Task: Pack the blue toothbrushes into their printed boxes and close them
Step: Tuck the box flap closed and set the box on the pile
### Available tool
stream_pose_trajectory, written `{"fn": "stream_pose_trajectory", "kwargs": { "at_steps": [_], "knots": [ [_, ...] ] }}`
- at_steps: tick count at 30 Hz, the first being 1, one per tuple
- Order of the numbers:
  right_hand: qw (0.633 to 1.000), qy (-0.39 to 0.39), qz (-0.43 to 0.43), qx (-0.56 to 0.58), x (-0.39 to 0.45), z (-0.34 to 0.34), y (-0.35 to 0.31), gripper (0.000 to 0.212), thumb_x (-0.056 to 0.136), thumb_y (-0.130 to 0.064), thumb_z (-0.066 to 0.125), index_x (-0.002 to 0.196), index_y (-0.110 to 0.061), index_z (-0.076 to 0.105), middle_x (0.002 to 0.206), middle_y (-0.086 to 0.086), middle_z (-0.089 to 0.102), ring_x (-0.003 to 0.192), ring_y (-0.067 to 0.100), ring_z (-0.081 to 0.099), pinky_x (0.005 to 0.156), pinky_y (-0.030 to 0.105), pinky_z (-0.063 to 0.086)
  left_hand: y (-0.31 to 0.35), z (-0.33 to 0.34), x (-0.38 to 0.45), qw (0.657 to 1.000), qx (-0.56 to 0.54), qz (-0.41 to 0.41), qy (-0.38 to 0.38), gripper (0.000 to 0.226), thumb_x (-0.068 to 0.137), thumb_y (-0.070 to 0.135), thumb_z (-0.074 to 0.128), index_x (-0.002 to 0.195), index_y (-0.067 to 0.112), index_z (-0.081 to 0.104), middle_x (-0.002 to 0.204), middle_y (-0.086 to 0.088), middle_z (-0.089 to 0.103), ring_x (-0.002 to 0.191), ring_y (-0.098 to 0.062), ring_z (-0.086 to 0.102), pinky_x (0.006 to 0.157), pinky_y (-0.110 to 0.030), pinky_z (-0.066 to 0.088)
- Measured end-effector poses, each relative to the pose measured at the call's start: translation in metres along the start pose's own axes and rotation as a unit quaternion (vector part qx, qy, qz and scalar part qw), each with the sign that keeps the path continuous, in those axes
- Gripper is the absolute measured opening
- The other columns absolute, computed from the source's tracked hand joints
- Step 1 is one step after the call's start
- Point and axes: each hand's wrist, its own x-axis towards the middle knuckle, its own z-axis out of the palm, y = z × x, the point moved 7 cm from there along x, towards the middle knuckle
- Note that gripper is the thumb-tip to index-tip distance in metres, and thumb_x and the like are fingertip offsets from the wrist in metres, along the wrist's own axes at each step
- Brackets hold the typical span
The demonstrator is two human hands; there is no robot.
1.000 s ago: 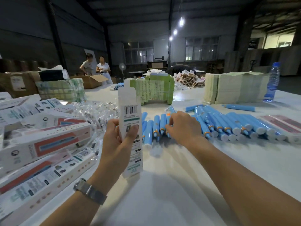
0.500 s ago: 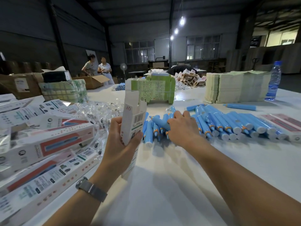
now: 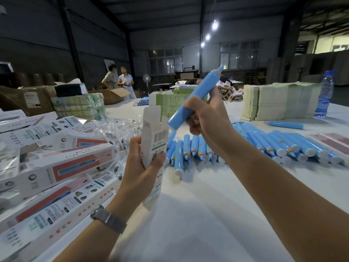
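My left hand (image 3: 142,168) grips a white printed box (image 3: 155,137) upright, its top flap open. My right hand (image 3: 206,115) holds a blue toothbrush (image 3: 194,98) tilted in the air, its flat lower end just above the box's open mouth and its pointed tip up to the right. Several more blue toothbrushes (image 3: 268,143) lie in rows on the white table (image 3: 188,214) behind my hands.
Several printed boxes (image 3: 62,167) are piled at the left, with clear plastic bags (image 3: 117,129) behind them. Stacks of flat green cartons (image 3: 279,100), a water bottle (image 3: 324,94) and brown cardboard boxes (image 3: 28,99) stand farther back. Two people (image 3: 118,78) stand far off.
My right hand picked one blue toothbrush from the row and lifted it to the box's open top. My left hand turned the box slightly and kept it upright.
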Motion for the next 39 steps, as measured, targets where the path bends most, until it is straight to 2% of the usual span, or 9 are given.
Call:
{"fn": "stream_pose_trajectory", "kwargs": {
  "at_steps": [4, 9, 15, 26, 28, 32, 35, 37, 39],
  "knots": [
    [0.994, 0.018, -0.057, -0.094, -0.003, 0.014, -0.019, 0.046, 0.086, -0.013, 0.066, 0.121, -0.016, 0.037, 0.088, 0.006, 0.061, 0.055, 0.015, 0.057, 0.045, 0.024, 0.047, 0.005, 0.004, -0.002, 0.999, 0.023, 0.022, -0.012, 0.028, 0.083, 0.022, 0.063, 0.098, 0.031, 0.042, 0.092, 0.026, 0.062, 0.086, 0.003, 0.062, 0.067, -0.011, 0.05],
    [0.928, -0.032, -0.118, -0.352, -0.01, 0.032, -0.014, 0.057, 0.084, -0.025, 0.073, 0.121, -0.026, 0.03, 0.093, -0.005, 0.057, 0.068, 0.008, 0.061, 0.054, 0.018, 0.052, 0.006, 0.002, -0.005, 0.998, 0.043, 0.048, 0.008, 0.021, 0.086, 0.03, 0.061, 0.095, 0.022, 0.044, 0.088, 0.022, 0.062, 0.076, 0.001, 0.058, 0.062, -0.009, 0.044],
    [0.943, -0.009, -0.137, -0.302, -0.012, 0.032, -0.018, 0.067, 0.088, -0.023, 0.07, 0.143, -0.029, 0.03, 0.088, -0.011, 0.052, 0.058, -0.004, 0.054, 0.057, 0.013, 0.046, 0.006, -0.002, -0.003, 0.996, 0.077, 0.049, 0.013, 0.014, 0.088, 0.03, 0.057, 0.095, 0.025, 0.046, 0.091, 0.029, 0.065, 0.079, 0.0, 0.063, 0.063, -0.013, 0.046],
    [0.931, -0.013, -0.148, -0.333, -0.014, 0.03, -0.017, 0.095, 0.079, -0.014, 0.074, 0.148, -0.043, 0.016, 0.084, -0.004, 0.06, 0.068, 0.013, 0.064, 0.063, 0.023, 0.056, 0.004, -0.002, -0.003, 0.995, 0.082, 0.049, 0.009, 0.015, 0.088, 0.029, 0.057, 0.098, 0.03, 0.045, 0.094, 0.017, 0.068, 0.082, -0.004, 0.065, 0.065, -0.012, 0.047],
    [0.921, -0.014, -0.148, -0.359, -0.014, 0.031, -0.016, 0.082, 0.08, -0.016, 0.073, 0.144, -0.039, 0.027, 0.084, -0.007, 0.061, 0.072, 0.01, 0.063, 0.064, 0.018, 0.053, 0.003, -0.003, -0.003, 0.995, 0.086, 0.048, 0.016, 0.016, 0.088, 0.03, 0.057, 0.1, 0.026, 0.046, 0.091, 0.02, 0.067, 0.081, -0.002, 0.065, 0.063, -0.01, 0.046],
    [0.911, -0.03, -0.147, -0.384, -0.013, 0.038, -0.005, 0.014, 0.092, -0.03, 0.063, 0.103, -0.025, 0.069, 0.096, -0.013, 0.056, 0.09, 0.006, 0.058, 0.077, 0.02, 0.047, -0.004, -0.01, -0.001, 0.992, 0.098, 0.038, 0.067, 0.017, 0.087, 0.032, 0.056, 0.099, 0.029, 0.044, 0.089, 0.033, 0.062, 0.078, 0.002, 0.061, 0.06, -0.012, 0.044],
    [0.946, -0.003, -0.125, -0.3, -0.013, 0.037, 0.015, 0.012, 0.091, -0.031, 0.059, 0.099, -0.027, 0.067, 0.094, -0.013, 0.059, 0.081, -0.004, 0.057, 0.07, 0.008, 0.044, -0.005, -0.024, 0.001, 0.982, 0.113, 0.045, 0.145, 0.019, 0.09, 0.028, 0.057, 0.099, 0.025, 0.041, 0.083, 0.014, 0.059, 0.074, -0.01, 0.058, 0.064, -0.029, 0.048],
    [0.964, 0.017, -0.082, -0.254, -0.008, 0.038, 0.039, 0.015, 0.09, -0.026, 0.057, 0.103, -0.027, 0.064, 0.086, -0.014, 0.06, 0.071, -0.003, 0.056, 0.067, 0.014, 0.046, -0.008, -0.041, 0.003, 0.97, 0.104, 0.033, 0.215, 0.021, 0.095, 0.021, 0.058, 0.101, 0.023, 0.039, 0.085, 0.009, 0.053, 0.076, -0.015, 0.055, 0.064, -0.034, 0.047],
    [0.942, -0.031, -0.038, -0.332, 0.001, 0.054, 0.072, 0.021, 0.09, -0.016, 0.057, 0.108, -0.023, 0.065, 0.084, -0.013, 0.061, 0.073, 0.005, 0.056, 0.073, 0.026, 0.048, -0.013, -0.056, 0.005, 0.959, 0.086, 0.005, 0.269, 0.026, 0.098, 0.019, 0.057, 0.104, 0.03, 0.034, 0.093, 0.011, 0.05, 0.082, -0.009, 0.055, 0.066, -0.029, 0.047]
  ]
}}
